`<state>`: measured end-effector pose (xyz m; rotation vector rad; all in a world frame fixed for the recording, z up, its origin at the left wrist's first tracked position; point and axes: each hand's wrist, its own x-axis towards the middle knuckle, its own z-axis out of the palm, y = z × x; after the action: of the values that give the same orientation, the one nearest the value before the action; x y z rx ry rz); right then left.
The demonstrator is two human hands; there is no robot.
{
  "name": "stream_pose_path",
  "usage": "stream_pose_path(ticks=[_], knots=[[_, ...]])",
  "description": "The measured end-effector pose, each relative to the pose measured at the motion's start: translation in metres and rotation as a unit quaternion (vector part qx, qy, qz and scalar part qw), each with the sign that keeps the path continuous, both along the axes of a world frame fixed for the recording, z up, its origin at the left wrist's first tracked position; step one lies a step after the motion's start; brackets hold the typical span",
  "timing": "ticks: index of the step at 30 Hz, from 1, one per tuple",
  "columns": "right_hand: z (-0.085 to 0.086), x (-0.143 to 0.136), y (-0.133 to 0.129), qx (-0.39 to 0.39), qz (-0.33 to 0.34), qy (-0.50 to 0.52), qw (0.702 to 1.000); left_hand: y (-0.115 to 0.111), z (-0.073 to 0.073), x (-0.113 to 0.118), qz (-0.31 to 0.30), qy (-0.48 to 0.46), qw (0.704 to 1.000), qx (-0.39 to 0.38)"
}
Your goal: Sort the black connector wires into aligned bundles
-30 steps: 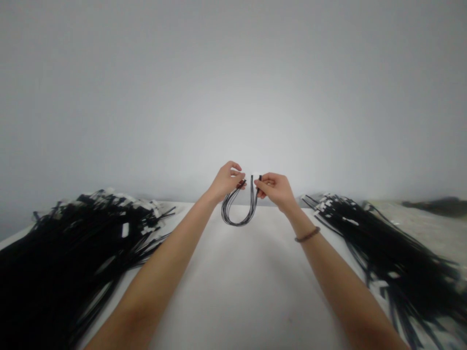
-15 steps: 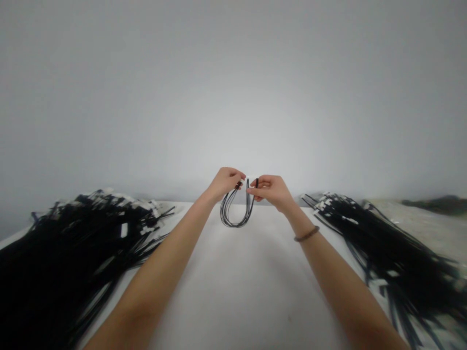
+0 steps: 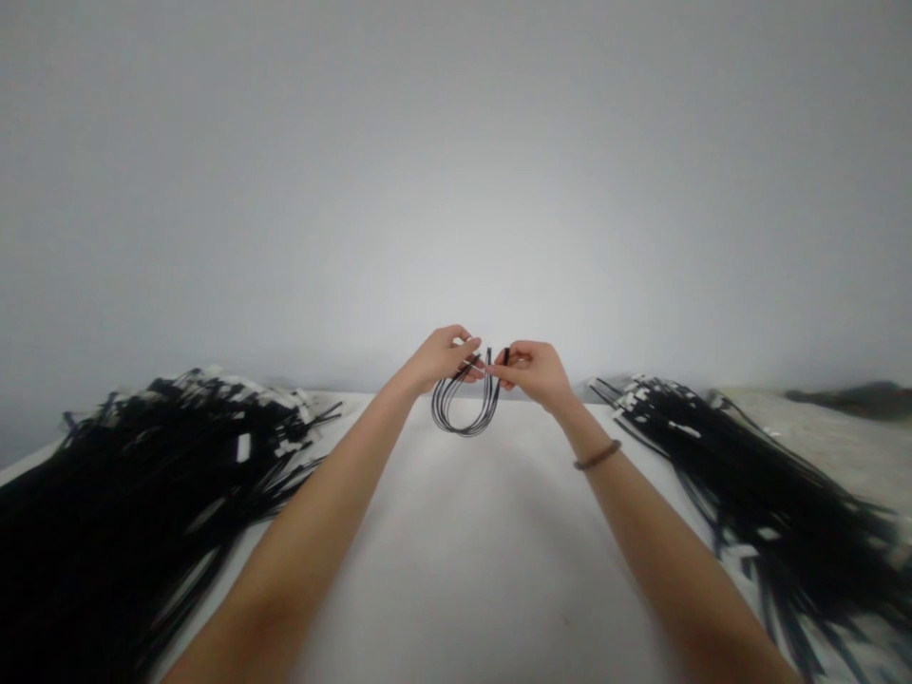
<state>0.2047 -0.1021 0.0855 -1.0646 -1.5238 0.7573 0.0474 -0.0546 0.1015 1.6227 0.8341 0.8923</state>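
Observation:
A thin black wire harness (image 3: 466, 433) hangs in a U-shaped loop between my two hands, above the far part of the white table. Its strands fan out slightly at the bottom of the loop. My left hand (image 3: 446, 356) is closed on one end, thumb and fingers pinching near the strands. The other end is pinched in my right hand (image 3: 531, 370), where a white connector tip and a short black piece show by the fingers. The two hands are close together but apart. Finer detail at the fingertips is too small to make out.
A large heap of black wire harnesses (image 3: 142, 494) with white connectors lies at the left. Another pile of harnesses (image 3: 755, 484) is on the right, beside clear plastic wrapping (image 3: 805, 427). The white table (image 3: 456, 551) meets a pale wall (image 3: 456, 190) at the back.
The left fingers have shifted slightly and spread a little at the harness end. The loop has risen slightly and moved a touch right. My right hand has barely moved.

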Motion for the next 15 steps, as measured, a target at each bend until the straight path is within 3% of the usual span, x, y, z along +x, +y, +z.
stream_pose_path(ticks=[6,15], knots=[[-0.0014,0.0007,0.0022,-0.002,-0.009,-0.015,1.0,0.0025,-0.0004,0.0017,0.008,0.053,0.995,0.085],[-0.0034,0.0007,0.0032,-0.005,-0.033,-0.047,0.998,0.0026,0.0004,0.0042,-0.013,0.125,0.987,0.099]])
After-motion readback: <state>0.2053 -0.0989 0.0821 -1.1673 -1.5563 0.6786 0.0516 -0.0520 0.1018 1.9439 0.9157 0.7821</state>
